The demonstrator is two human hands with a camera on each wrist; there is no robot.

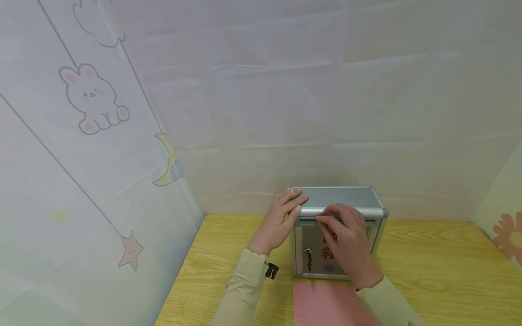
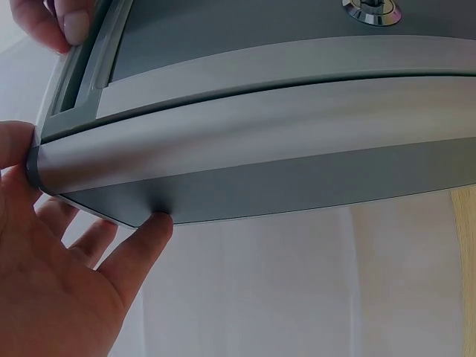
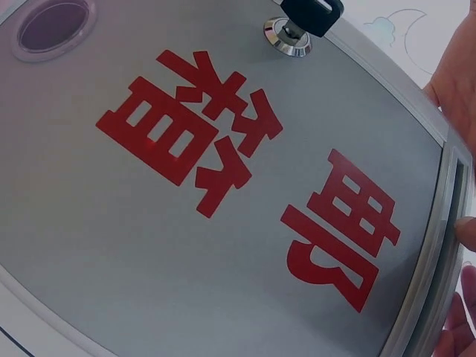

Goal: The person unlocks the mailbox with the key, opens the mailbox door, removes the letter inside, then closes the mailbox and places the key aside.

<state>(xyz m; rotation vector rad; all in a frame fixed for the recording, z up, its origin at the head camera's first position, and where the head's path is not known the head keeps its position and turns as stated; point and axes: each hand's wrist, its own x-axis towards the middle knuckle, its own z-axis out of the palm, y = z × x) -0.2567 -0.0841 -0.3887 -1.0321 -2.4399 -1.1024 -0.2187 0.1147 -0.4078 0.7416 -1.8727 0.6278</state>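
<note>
A silver-grey metal mailbox (image 1: 346, 198) stands on the table, with red characters (image 3: 338, 230) on its front. My left hand (image 1: 281, 215) rests on its top left corner, fingers spread; in the left wrist view one fingertip (image 2: 158, 223) touches the side panel. My right hand (image 1: 346, 235) is at the left part of the long narrow slot (image 3: 439, 275) under the top edge, thumb and index fingertips close together. Whether they hold anything there cannot be made out. A key (image 3: 312, 13) sits in the lock (image 3: 288, 37) on the front.
A pink sheet (image 1: 322, 303) lies on the wood-grain table (image 1: 432, 267) in front of the mailbox, partly under my right forearm. Behind the mailbox hangs a pale, creased backdrop (image 1: 306, 117). A printed cloth (image 1: 94, 181) with a rabbit and a star covers the left side.
</note>
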